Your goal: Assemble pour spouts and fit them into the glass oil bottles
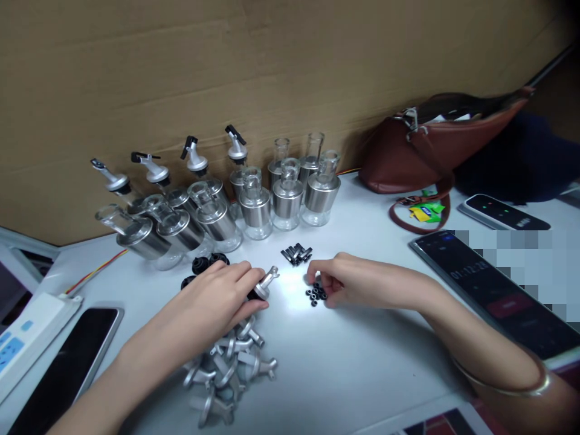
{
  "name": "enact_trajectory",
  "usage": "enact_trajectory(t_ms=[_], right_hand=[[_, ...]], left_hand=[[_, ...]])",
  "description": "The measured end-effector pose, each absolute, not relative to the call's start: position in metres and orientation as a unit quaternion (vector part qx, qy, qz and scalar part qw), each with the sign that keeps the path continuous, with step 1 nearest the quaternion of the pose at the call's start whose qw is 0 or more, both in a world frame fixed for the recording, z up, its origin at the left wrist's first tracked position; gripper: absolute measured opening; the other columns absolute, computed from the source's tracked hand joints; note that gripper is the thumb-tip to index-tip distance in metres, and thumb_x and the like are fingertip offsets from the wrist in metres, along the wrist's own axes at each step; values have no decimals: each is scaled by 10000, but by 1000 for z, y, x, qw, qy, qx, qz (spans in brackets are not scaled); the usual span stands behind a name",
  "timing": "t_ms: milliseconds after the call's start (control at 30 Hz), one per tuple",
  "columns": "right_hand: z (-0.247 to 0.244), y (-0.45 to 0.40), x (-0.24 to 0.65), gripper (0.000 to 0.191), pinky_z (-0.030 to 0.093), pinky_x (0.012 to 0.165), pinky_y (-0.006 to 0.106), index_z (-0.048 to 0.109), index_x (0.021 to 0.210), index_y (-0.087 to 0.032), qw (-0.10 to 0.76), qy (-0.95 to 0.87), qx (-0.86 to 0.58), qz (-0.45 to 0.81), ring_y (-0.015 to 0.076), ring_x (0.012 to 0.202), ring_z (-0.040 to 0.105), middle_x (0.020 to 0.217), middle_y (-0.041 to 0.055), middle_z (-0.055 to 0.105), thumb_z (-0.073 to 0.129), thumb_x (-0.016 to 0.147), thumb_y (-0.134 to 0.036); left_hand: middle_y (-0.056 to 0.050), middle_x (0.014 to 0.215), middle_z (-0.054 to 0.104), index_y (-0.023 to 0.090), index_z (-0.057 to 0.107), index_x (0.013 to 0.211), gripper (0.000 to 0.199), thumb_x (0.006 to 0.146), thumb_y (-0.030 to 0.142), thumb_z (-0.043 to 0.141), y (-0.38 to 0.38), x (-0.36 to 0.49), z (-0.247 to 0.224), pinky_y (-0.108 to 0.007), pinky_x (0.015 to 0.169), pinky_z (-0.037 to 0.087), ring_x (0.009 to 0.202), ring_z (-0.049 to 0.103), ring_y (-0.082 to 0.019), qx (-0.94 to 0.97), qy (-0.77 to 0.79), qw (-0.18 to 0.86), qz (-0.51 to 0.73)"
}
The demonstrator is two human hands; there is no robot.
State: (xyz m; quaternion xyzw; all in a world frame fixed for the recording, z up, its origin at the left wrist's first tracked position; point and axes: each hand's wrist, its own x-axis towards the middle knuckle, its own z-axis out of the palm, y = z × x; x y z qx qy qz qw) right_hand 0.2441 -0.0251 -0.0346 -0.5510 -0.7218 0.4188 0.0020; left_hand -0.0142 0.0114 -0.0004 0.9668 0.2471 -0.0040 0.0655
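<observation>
Bottles (256, 205) behind apparent stoppers (200, 264)

The left forearm (136, 365) extends diagonally upward from the lower left. The left wrist (183, 320) is nearly straight. The left hand (222, 296) is palm down, its fingers bent and its thumb opposed in a grip. The right forearm (457, 323) extends from the lower right. The right hand (347, 281) points left, fingers curled downward, index finger (316, 266) and thumb spaced apart.

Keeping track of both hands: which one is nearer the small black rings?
Right. The right hand is at the right edge of the small black rings; the left hand is well to their left, holding a silver spout.
</observation>
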Motion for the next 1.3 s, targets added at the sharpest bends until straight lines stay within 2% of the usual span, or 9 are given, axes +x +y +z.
enact_trajectory(t_ms=[100,233,333,467,667,800,933,1100,1300], right_hand=[[-29,-25,245,210,371,552,230,609,940,-157,39,-727,-555,401,126,588,501,658,-22,577,692,780,-267],[-26,-29,235,334,371,552,229,563,770,-169,192,-755,-511,362,116,580,481,637,-31,553,671,814,-482],[-31,-34,222,349,424,643,248,592,853,-154,261,-801,-448,299,139,674,552,753,5,606,683,810,-489],[-40,-39,211,297,437,668,267,621,946,-114,284,-856,-385,198,166,726,587,801,61,645,556,927,-403],[-46,-37,209,423,432,644,269,628,910,-123,301,-857,-393,145,156,664,582,737,61,654,350,1004,-428],[-41,-38,208,365,391,596,247,591,879,-144,296,-824,-423,234,129,612,532,708,29,613,356,1013,-389],[-34,-41,206,275,331,541,217,527,798,-174,294,-743,-440,410,94,537,418,596,-47,473,413,979,-346],[-34,-43,204,453,251,441,200,461,669,-180,305,-599,-388,630,67,453,316,499,-74,392,475,908,-565],[-36,-44,199,499,166,368,184,424,614,-181,315,-484,-325,749,26,372,245,456,-109,336,580,832,-602]], left_hand=[[-28,885,646,165,552,1028,148,901,214,608,10,-12,-4,-332,653,483,758,634,-227,965,253,68,-25],[-29,933,662,186,497,1146,306,871,126,617,7,-11,-11,-322,668,486,792,646,-230,968,240,64,-27],[-7,903,659,201,438,1155,357,861,93,609,5,-11,-16,-283,654,473,744,641,-190,970,227,87,22],[26,727,598,193,450,958,80,949,223,524,4,-11,-20,-255,555,429,593,581,-158,972,201,78,93],[7,713,616,164,464,929,303,1030,364,261,7,-5,-11,-250,548,429,594,599,-141,972,168,25,163],[-27,782,672,118,505,992,263,1035,267,293,8,-5,-10,-275,617,449,648,621,-150,973,148,-36,172],[-41,728,663,102,543,927,255,1020,225,339,9,-4,-15,-310,595,419,618,616,-179,969,127,-113,178],[-45,655,627,148,537,765,453,1027,326,213,9,-1,-19,-310,537,396,560,573,-181,974,110,-90,179],[-75,659,623,157,526,757,413,981,265,196,4,3,-24,-312,507,381,546,533,-189,960,130,-95,228]])
